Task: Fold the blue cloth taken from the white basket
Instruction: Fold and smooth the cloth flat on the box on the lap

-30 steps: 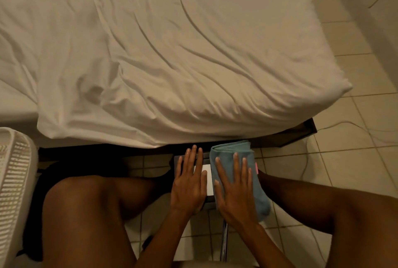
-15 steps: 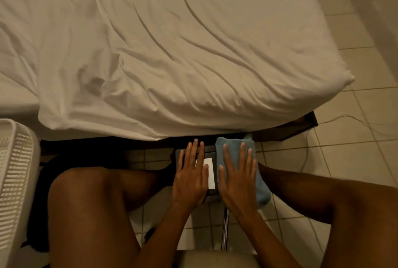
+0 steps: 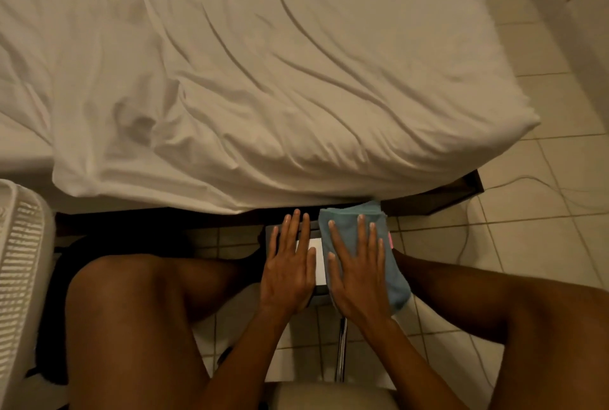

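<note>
**Fig. Flattening the fold.** I am pressing my right hand (image 3: 357, 274) flat on the blue cloth (image 3: 397, 281). Its fingers (image 3: 361, 231) are lying straight and slightly spread, and they are clamping on nothing. The cloth is lying as a narrow folded bundle on the right part of the small dark worktop (image 3: 319, 294) between my knees. It is running from near to far, and its far end is reaching close to the edge of the bed (image 3: 263, 80). My left hand (image 3: 290, 272) is resting flat on the worktop just left of the cloth, fingers straight and close together; whether it is touching the cloth I cannot tell. The white basket (image 3: 19, 261) is standing well apart at the left edge.

By my judgement, I am smoothing a fold already made, and the task is nearing its end. The next move is calling for a straight lift of both palms, without dragging the layers. The near end seems to be overhanging the worktop and may be needing support.
</note>
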A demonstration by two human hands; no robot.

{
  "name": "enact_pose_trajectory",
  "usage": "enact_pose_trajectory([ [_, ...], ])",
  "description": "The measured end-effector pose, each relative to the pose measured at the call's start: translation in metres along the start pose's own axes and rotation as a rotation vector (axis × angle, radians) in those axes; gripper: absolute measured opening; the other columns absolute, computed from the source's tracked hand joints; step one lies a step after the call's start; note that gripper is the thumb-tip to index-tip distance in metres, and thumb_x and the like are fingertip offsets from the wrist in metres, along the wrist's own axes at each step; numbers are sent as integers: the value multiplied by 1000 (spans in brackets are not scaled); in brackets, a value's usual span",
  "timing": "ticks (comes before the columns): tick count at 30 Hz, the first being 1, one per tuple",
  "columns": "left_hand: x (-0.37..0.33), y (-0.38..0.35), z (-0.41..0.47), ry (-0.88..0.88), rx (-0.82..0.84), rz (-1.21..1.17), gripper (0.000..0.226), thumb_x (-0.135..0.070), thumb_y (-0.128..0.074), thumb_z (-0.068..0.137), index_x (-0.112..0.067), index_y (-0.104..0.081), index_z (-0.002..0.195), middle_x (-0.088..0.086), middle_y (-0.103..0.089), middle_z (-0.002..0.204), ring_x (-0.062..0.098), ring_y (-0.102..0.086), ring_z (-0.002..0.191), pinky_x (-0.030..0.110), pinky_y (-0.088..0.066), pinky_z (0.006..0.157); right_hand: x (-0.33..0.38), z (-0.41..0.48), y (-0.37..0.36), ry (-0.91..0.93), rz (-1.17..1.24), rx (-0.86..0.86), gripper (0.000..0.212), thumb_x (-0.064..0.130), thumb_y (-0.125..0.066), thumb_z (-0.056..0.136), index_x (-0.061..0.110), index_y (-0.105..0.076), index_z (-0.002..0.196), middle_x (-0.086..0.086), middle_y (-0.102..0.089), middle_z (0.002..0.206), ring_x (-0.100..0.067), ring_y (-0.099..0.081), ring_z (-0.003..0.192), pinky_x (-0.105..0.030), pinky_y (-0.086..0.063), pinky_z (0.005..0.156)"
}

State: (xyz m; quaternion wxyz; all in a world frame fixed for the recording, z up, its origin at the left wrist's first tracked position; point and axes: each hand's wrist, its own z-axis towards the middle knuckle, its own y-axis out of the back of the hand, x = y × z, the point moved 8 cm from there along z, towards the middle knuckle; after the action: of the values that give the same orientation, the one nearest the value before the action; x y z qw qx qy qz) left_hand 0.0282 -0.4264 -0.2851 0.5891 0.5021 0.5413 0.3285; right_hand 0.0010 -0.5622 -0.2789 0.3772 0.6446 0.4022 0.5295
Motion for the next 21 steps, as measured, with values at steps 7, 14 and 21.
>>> enact_pose_trajectory([
  [7, 0, 1, 1, 2, 10, -15, 59, -37, -15, 105, -14, -4, 158, 5, 0, 167, 17, 4, 155, 41, -10, 125, -5, -30, -17, -50, 3, 0, 60, 49, -22, 102, 36, -10, 159, -11, 4, 168, -32, 4, 155, -57, -10, 122],
  [14, -1, 0, -2, -1, -4, -4, 59, -36, -17, 105, -14, -4, 158, 5, 1, 167, 17, 6, 155, 42, -11, 125, -5, -33, -13, -36, -16, 27, 59, 51, -18, 102, 38, -4, 158, -9, 9, 168, -29, 10, 155, -55, -6, 123],
  [21, 1, 1, -1, 3, -15, -59, 59, -36, -15, 105, -15, -4, 158, 3, 0, 167, 15, 5, 155, 41, -11, 125, 3, -6, -11, -61, 24, 38, 59, 50, -17, 102, 41, -1, 158, -12, 15, 167, -31, 18, 153, -57, 0, 123],
])
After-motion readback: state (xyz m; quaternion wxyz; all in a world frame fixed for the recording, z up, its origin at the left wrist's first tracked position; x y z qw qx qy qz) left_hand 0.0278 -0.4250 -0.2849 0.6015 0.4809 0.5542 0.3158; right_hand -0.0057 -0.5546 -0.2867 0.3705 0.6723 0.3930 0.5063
